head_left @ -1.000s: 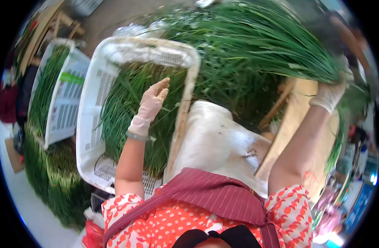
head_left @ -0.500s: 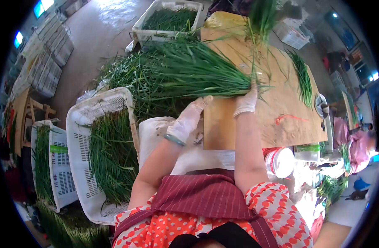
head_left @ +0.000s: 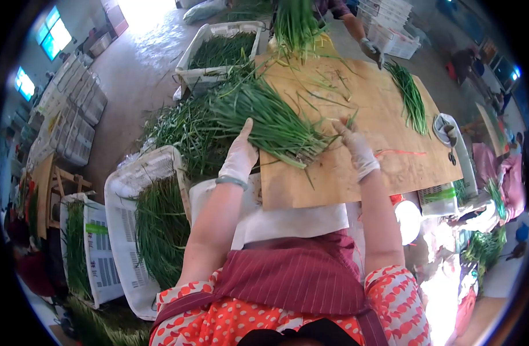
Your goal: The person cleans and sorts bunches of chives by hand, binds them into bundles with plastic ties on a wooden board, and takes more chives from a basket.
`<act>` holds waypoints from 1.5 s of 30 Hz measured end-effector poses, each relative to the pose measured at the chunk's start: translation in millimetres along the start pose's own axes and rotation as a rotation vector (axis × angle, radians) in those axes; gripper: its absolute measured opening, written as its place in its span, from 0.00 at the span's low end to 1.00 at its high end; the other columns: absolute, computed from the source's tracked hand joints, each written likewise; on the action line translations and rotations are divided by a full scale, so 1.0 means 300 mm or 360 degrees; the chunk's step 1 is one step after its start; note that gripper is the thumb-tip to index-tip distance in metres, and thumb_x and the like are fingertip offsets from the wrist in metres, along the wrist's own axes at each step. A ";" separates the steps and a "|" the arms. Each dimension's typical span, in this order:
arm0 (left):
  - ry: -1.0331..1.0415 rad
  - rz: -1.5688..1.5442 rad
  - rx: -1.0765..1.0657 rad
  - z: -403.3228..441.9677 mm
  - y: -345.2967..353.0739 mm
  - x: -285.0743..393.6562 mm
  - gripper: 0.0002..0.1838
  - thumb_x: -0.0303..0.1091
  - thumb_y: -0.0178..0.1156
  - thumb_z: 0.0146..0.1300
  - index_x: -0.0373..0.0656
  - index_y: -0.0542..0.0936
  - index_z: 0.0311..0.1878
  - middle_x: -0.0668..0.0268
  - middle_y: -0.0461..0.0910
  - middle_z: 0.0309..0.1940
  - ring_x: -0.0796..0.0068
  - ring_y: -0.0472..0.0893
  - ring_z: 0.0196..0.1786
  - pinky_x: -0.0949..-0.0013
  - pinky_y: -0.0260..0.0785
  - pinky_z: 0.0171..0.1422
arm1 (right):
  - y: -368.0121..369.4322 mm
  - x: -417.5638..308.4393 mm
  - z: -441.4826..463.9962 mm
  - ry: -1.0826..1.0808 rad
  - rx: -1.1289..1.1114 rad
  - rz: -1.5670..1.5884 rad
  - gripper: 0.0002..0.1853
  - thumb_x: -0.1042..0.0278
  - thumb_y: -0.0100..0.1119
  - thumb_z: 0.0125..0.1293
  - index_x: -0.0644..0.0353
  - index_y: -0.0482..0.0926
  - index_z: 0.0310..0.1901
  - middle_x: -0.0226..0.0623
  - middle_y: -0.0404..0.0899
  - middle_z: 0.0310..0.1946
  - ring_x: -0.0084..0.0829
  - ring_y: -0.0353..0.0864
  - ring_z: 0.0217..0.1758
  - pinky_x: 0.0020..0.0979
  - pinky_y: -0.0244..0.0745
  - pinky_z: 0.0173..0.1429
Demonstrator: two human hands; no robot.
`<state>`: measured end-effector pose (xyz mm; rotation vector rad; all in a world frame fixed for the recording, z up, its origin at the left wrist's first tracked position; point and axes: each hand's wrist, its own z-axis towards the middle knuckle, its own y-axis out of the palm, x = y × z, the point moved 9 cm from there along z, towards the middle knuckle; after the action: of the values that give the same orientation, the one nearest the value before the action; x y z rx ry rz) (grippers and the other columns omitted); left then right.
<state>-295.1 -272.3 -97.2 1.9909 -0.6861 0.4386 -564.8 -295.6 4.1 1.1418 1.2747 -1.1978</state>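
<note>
A bunch of green chives (head_left: 270,124) lies at the board's left edge, leaf tips to the upper left and pale stalk ends to the right. My gloved left hand (head_left: 240,154) holds its near side, thumb up along the leaves and fingers hidden under them. Just right of the stalk ends is my gloved right hand (head_left: 356,149), fingers drawn together, with a small green bit by the fingertips. What they pinch is too small to tell. Beneath is the wooden board (head_left: 328,181). A loose chive heap (head_left: 186,130) lies left of the bunch.
Across the board, a co-worker's gloved hand (head_left: 373,53) hangs near the edge, beside an upright chive bunch (head_left: 296,29). Another bunch (head_left: 408,98) and a red tie (head_left: 400,152) lie right. White crates (head_left: 123,230) of chives stand left; a crate (head_left: 218,75) stands beyond.
The bunch has turned, its stalk ends now lower and nearer me. My left hand has moved up and left onto it; my right hand has come off its stalk ends. A co-worker's hand has appeared.
</note>
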 end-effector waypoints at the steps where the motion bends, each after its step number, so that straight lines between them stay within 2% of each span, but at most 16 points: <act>1: 0.0055 -0.0021 -0.0033 0.002 -0.002 0.002 0.31 0.53 0.60 0.59 0.49 0.68 0.61 0.69 0.67 0.63 0.67 0.65 0.63 0.62 0.56 0.68 | -0.056 0.011 0.070 -0.0024 0.0118 -0.0278 0.36 0.44 0.62 0.57 0.64 0.69 0.58 0.37 0.77 0.46 0.29 0.74 0.52 0.31 0.66 0.55; 8: -0.0030 -0.0329 -0.0137 0.091 -0.122 -0.008 0.27 0.49 0.56 0.64 0.46 0.67 0.62 0.69 0.69 0.61 0.66 0.65 0.62 0.62 0.52 0.71 | 0.211 -0.002 0.413 0.0284 -0.0419 -0.1289 0.42 0.30 0.57 0.50 0.68 0.77 0.51 0.46 0.78 0.49 0.37 0.76 0.53 0.32 0.69 0.54; 10: -0.0553 -0.1430 -0.0413 0.221 -0.219 -0.091 0.28 0.52 0.53 0.65 0.45 0.67 0.62 0.68 0.69 0.61 0.65 0.66 0.62 0.61 0.50 0.73 | 0.362 0.015 0.348 0.0709 -0.0784 -0.1254 0.45 0.28 0.60 0.45 0.67 0.78 0.50 0.45 0.80 0.46 0.39 0.79 0.50 0.34 0.72 0.52; 11: -0.0753 -0.1788 -0.0476 0.232 -0.210 -0.107 0.28 0.53 0.52 0.65 0.45 0.67 0.62 0.68 0.70 0.60 0.65 0.66 0.62 0.61 0.50 0.73 | 0.445 0.021 0.351 0.0546 -0.0775 -0.1209 0.44 0.29 0.61 0.44 0.67 0.79 0.48 0.46 0.80 0.45 0.41 0.79 0.49 0.34 0.72 0.52; 14: 0.0012 -0.0376 -0.0115 0.097 -0.059 0.018 0.28 0.53 0.50 0.66 0.43 0.67 0.62 0.66 0.71 0.58 0.61 0.67 0.62 0.53 0.53 0.71 | 0.657 -0.031 0.280 0.0095 -0.0949 -0.1469 0.41 0.35 0.67 0.39 0.68 0.80 0.44 0.52 0.79 0.45 0.45 0.79 0.48 0.36 0.72 0.53; 15: -0.0018 -0.0412 -0.0365 0.091 -0.010 0.035 0.28 0.50 0.56 0.63 0.42 0.68 0.60 0.61 0.73 0.56 0.59 0.70 0.60 0.51 0.59 0.67 | 0.705 0.006 0.295 0.0112 -0.0951 -0.1461 0.41 0.35 0.67 0.39 0.68 0.80 0.44 0.52 0.79 0.45 0.45 0.79 0.48 0.36 0.72 0.53; 18: 0.0003 -0.0454 -0.0160 0.067 -0.004 0.088 0.27 0.46 0.60 0.61 0.41 0.70 0.58 0.58 0.74 0.54 0.58 0.73 0.57 0.51 0.63 0.64 | 0.793 0.100 0.298 0.0152 -0.1122 -0.1395 0.40 0.42 0.71 0.37 0.70 0.78 0.45 0.55 0.78 0.45 0.48 0.78 0.49 0.37 0.71 0.54; 20: 0.0118 -0.0408 -0.0180 0.052 0.032 0.155 0.24 0.44 0.61 0.60 0.42 0.72 0.56 0.59 0.74 0.54 0.59 0.74 0.55 0.53 0.65 0.62 | 0.805 -0.056 0.297 -0.0427 -0.0927 -0.1072 0.42 0.47 0.73 0.37 0.71 0.73 0.51 0.55 0.78 0.45 0.47 0.77 0.49 0.36 0.71 0.54; 26: 0.0943 0.0352 -0.0282 -0.068 0.338 0.518 0.17 0.27 0.60 0.59 0.41 0.76 0.52 0.61 0.77 0.50 0.65 0.77 0.52 0.61 0.70 0.58 | 0.642 -0.451 0.277 -0.0936 -0.0584 -0.0275 0.36 0.63 0.74 0.47 0.65 0.68 0.57 0.41 0.78 0.46 0.28 0.75 0.48 0.29 0.72 0.54; 29: 0.1512 0.1035 -0.0589 -0.207 0.563 0.594 0.14 0.19 0.61 0.55 0.40 0.80 0.46 0.63 0.79 0.47 0.71 0.79 0.49 0.68 0.72 0.54 | 0.526 -0.608 0.210 -0.0945 -0.0612 0.0326 0.43 0.63 0.77 0.40 0.69 0.65 0.58 0.43 0.79 0.45 0.31 0.77 0.49 0.29 0.72 0.56; 32: 0.1100 0.0560 -0.1029 -0.263 0.701 0.499 0.17 0.22 0.66 0.52 0.40 0.79 0.47 0.66 0.81 0.43 0.75 0.79 0.47 0.71 0.72 0.53 | 0.432 -0.630 0.166 -0.0881 -0.0633 0.0155 0.41 0.67 0.77 0.41 0.67 0.66 0.57 0.37 0.79 0.44 0.27 0.76 0.47 0.28 0.72 0.56; 37: 0.0950 0.1046 -0.1092 -0.190 0.723 0.384 0.23 0.30 0.71 0.50 0.40 0.77 0.51 0.67 0.80 0.44 0.76 0.79 0.45 0.73 0.71 0.52 | 0.326 -0.508 0.241 -0.0950 -0.0689 -0.0076 0.47 0.61 0.81 0.33 0.65 0.66 0.58 0.39 0.77 0.47 0.33 0.76 0.51 0.32 0.72 0.56; 39: 0.0827 0.1242 -0.1059 -0.207 0.755 0.359 0.27 0.34 0.71 0.50 0.39 0.73 0.54 0.67 0.78 0.47 0.76 0.77 0.48 0.71 0.71 0.53 | 0.307 -0.529 0.231 -0.0997 -0.0615 -0.0215 0.43 0.64 0.79 0.39 0.64 0.66 0.58 0.36 0.77 0.47 0.28 0.76 0.50 0.30 0.72 0.56; 41: 0.0830 0.1377 -0.1083 -0.226 0.809 0.351 0.29 0.38 0.70 0.51 0.39 0.73 0.55 0.66 0.78 0.47 0.76 0.77 0.48 0.72 0.70 0.54 | 0.305 -0.529 0.242 -0.1044 -0.0545 -0.0342 0.38 0.68 0.76 0.45 0.63 0.66 0.58 0.32 0.77 0.48 0.24 0.76 0.50 0.27 0.72 0.56; 43: 0.1077 0.1631 -0.1040 -0.199 0.858 0.362 0.30 0.42 0.71 0.50 0.39 0.74 0.54 0.65 0.79 0.44 0.77 0.78 0.46 0.73 0.70 0.51 | 0.364 -0.427 0.312 -0.0491 -0.0870 0.0375 0.42 0.62 0.79 0.39 0.63 0.68 0.57 0.40 0.78 0.45 0.32 0.77 0.49 0.32 0.72 0.56; 45: 0.1347 0.1647 -0.0846 -0.253 0.899 0.412 0.30 0.42 0.72 0.49 0.39 0.74 0.53 0.65 0.80 0.42 0.77 0.78 0.44 0.73 0.71 0.49 | 0.366 -0.456 0.308 -0.0724 -0.0649 0.0222 0.40 0.63 0.78 0.41 0.63 0.68 0.56 0.40 0.78 0.45 0.32 0.77 0.49 0.32 0.72 0.55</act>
<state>-370.0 -346.7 190.2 0.6881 -1.0671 1.4203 -442.9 -381.2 135.1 0.6045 1.0071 -0.9643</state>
